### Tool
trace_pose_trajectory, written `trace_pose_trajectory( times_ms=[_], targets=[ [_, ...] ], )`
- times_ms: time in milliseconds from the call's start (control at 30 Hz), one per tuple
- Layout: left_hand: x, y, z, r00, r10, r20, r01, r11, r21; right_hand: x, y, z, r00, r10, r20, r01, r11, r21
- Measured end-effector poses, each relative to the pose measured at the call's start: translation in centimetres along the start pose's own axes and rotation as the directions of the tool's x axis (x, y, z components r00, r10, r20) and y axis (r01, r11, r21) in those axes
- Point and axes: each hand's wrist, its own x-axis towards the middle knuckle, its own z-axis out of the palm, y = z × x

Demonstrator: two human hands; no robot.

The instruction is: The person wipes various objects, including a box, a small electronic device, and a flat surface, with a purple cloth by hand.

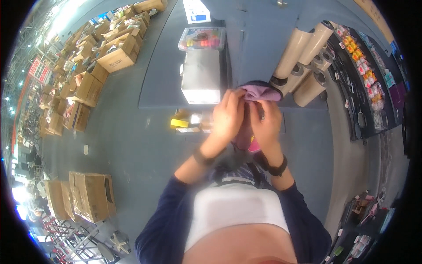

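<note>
My left hand point(228, 115) and my right hand point(267, 124) are raised together in front of me, both gripping a small purple fabric piece point(262, 93) with a dark edge. The cloth sits at my fingertips and hangs down between my palms, where a pink bit point(253, 146) shows below. Both wrists wear dark bands. The hands hover over the near edge of a grey table point(162, 88).
On the table stand a white box point(201, 77), a clear bin of colourful items point(202, 38) and several cardboard tubes point(303, 53). Small yellow and white packs point(187, 123) lie below the table edge. Cardboard boxes point(90, 196) line the left floor; a goods rack point(365, 66) is right.
</note>
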Motion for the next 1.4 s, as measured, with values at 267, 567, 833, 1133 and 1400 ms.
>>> trace_pose_trajectory(
  times_ms=[267,567,833,1133,1400],
  targets=[
    [-3.6,-0.9,0.5,0.984,-0.057,0.172,0.038,0.993,0.112,-3.2,1.3,0.0,0.974,0.179,0.137,-0.153,0.971,-0.186],
    [1.0,-0.6,-1.4,0.993,-0.064,0.096,0.083,0.974,-0.209,1.6,-1.6,-0.2,0.997,0.062,0.04,-0.059,0.996,-0.063],
    [-3.6,-2.0,-0.4,0.871,-0.285,0.399,0.292,0.955,0.046,-4.6,3.1,1.2,0.96,0.199,0.195,-0.172,0.974,-0.15],
    [-0.1,0.4,-1.2,0.952,-0.201,0.232,0.227,0.97,-0.089,0.4,-0.6,0.0,0.994,0.046,0.101,-0.046,0.999,-0.01],
    [-5.0,-2.2,0.0,0.88,-0.273,0.389,0.278,0.959,0.045,-4.7,4.3,1.1,0.943,0.172,0.283,-0.148,0.983,-0.104]
  ],
)
